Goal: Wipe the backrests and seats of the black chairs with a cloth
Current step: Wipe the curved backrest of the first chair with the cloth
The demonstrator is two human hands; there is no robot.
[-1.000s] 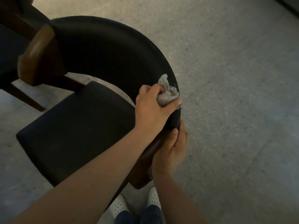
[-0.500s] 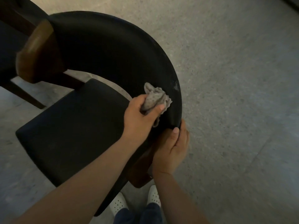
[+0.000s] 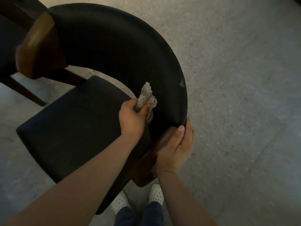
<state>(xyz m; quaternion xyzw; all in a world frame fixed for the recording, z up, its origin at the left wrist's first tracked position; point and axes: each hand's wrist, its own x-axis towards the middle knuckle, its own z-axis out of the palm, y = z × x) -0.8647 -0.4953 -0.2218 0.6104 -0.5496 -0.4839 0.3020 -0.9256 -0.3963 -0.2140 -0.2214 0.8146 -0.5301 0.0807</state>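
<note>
A: Two hands are busy. Nearest, the right hand grips the wooden armrest where it meets the backrest, thumb on top, fingers curled round the outer side. What could go wrong there?

B: If that grip slackens, a firm push from the wiping side could probably turn or slide the chair on the floor, which looks smooth.

A: And just beyond it?

B: The left hand is closed round a bunched grey cloth, held against the inner face of the backrest, low down, just above the seat. Wadded that tight, only a small patch touches, so a stroke may leave strips unwiped.

A: The loose end?

B: It sticks up free above the fingers. It would likely flap without cleaning anything, and the wad could slip from the hand on a hard pass.

A: Further out?

B: A pale scuff sits on the backrest's rim, apart from the cloth. In this dim light it is easy to miss. Whether the far curve or the seat has been wiped cannot be told.
</note>
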